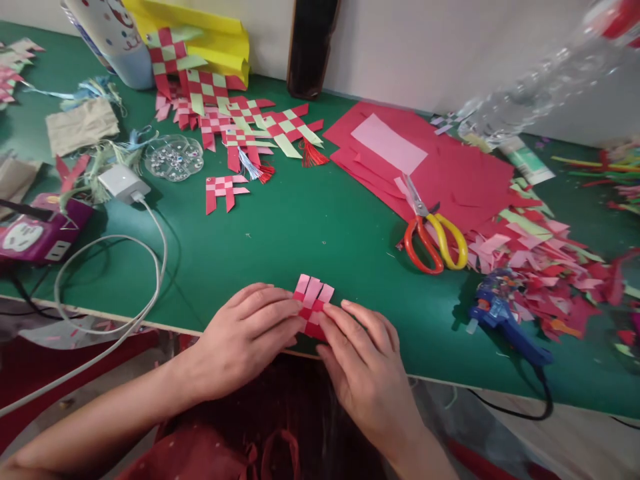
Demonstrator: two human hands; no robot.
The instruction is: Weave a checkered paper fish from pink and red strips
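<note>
Between my two hands, at the front edge of the green table, is a small piece of woven paper strips [313, 308] in red and pink. Its pink strip ends stick up, away from me. My left hand [250, 330] grips its left side with the fingers closed together. On its right side, my right hand [363, 343] holds the lower corner between thumb and fingers. Both hands hide part of the weave. Farther back lies a finished-looking woven paper fish [225, 192] in red and pink.
Red-and-yellow-handled scissors [434, 241] rest beside a stack of red paper [465, 180]. A blue glue gun [510, 320] lies right, near paper scraps [545, 260]. More woven fish [215, 87], a bead tray [174, 158], a white charger [124, 183] and its looping cable occupy the left.
</note>
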